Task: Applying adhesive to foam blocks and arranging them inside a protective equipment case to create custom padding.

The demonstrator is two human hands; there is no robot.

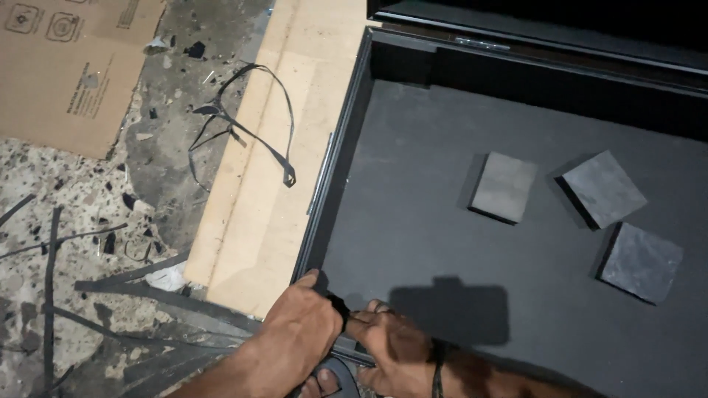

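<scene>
**Both hands at the near corner of the black case**

Nearest the camera, the left hand (299, 329) and the right hand (391, 346) met at the near-left corner of a large open black case (335, 184). The left hand was curled over the case's near edge, thumb up against the rim. The right hand lay just beside it, fingers bent, and between the two a short dark strap (339, 309) was pinched; which hand clamped it could not be told for certain.

Grey foam lining (413, 206) covered the case floor. Three square grey foam blocks (504, 186) lay on it, well apart from the hands, toward the far right.

Left of the case ran a pale wooden board (258, 221) with a loose black band (243, 125) lying looped on it. Farther left was speckled stone floor (66, 206), and a sheet of brown cardboard (66, 66) at the far left.
</scene>
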